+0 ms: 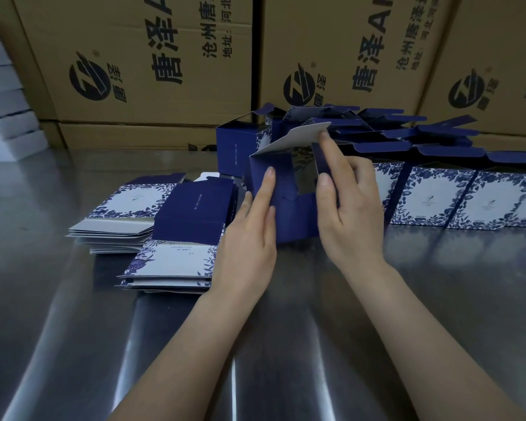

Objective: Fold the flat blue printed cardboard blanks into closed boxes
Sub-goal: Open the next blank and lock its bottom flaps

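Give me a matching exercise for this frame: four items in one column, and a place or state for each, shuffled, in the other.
Column one
1. half-folded box
2. stack of flat blanks
3. row of printed boxes
4. brown cartons

Column two
A. standing at the back, black logos showing
B. lying side by side at the right
C. piled flat at the left
D. in the middle, lid flap raised, top open

Pairs: 1-D, 2-C, 3-B, 4-A

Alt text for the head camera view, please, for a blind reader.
Two hands fold a blue box on a metal table: the left hand lies flat against its side, the right hand pinches a flap. Flat blanks are stacked at left, opened boxes at right, brown cartons behind.
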The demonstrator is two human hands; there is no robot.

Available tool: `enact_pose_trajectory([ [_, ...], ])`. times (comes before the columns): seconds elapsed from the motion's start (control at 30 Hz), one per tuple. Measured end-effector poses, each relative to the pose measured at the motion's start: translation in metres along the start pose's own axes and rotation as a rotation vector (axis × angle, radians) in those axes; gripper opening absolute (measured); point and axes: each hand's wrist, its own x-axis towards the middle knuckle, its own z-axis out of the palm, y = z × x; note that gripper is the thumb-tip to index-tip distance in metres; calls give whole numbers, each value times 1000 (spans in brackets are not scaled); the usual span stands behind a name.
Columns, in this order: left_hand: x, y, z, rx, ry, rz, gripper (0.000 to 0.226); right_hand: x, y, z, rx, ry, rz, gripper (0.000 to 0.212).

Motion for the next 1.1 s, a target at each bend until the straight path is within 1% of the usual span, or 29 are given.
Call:
enact_pose_trajectory([
  [0.13, 1, -1, -1, 14, 14, -34, 54, 1, 8, 1, 166, -4, 30, 46],
  [0.2, 1, -2, -1, 14, 20, -52, 54, 2, 11, 1, 291, -27, 128, 50],
  [0.3, 0, -1, -1, 1, 34, -58, 55, 5, 15, 1, 458, -52, 309, 65],
  [0.33, 0, -1, -1, -4, 39, -58, 55, 5, 17, 1, 499, -66, 354, 66],
  [0.43, -1, -2, -1, -14, 73, -46, 53, 6, 21, -1, 603, -125, 427, 55],
  [0.5, -1, -1, -2, -9, 112, -20, 49, 6, 21, -2, 714, -162, 462, 47],
  [0.63, 0, 1, -7, -78, 187, 10, 44, 7, 18, -4, 966, -207, 507, 43],
  [0.8, 5, -1, -10, -111, 236, 42, 44, 9, 10, -6, 1033, -183, 487, 39],
  [0.87, 6, 4, -11, -197, 228, 42, 49, 10, 9, -7, 1049, -170, 499, 40],
  [0.97, 9, 12, -14, -456, 178, -33, 57, 9, 8, -5, 1118, -185, 544, 46],
  [1.1, 14, 12, -18, -745, 74, -113, 58, 8, 6, -3, 1177, -231, 571, 49],
])
